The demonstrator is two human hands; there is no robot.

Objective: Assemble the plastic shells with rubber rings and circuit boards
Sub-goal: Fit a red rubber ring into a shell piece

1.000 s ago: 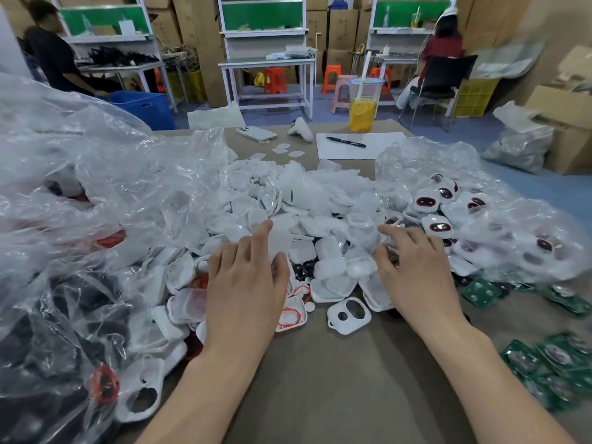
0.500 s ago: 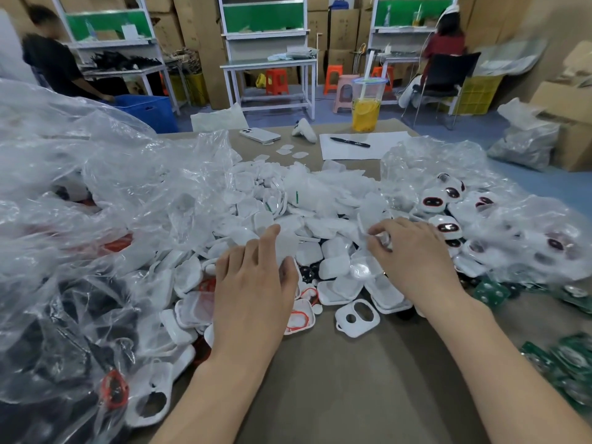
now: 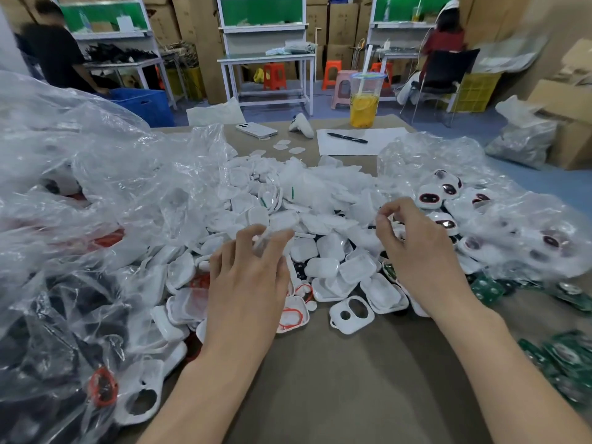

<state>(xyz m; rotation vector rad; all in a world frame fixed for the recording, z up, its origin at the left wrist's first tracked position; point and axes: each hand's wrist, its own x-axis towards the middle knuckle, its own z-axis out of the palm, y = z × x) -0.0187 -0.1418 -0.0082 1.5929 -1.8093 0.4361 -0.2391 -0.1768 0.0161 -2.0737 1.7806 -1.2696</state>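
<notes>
The shells [image 3: 323, 267] lie heaped on the tabletop [image 3: 352, 379], within reach for picking. The left hand [image 3: 250, 290] pinches a pale piece [image 3: 270, 234], too blurred to name. The right hand's [image 3: 419, 261] fingers [image 3: 394, 206] curl, thumb near forefinger; whether they hold anything I cannot tell.

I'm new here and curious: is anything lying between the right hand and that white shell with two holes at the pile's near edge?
Nothing visible blocks it. The two-hole shell lies uncovered on the table; the right hand hovers beyond it, above neighbouring white shells.
</notes>
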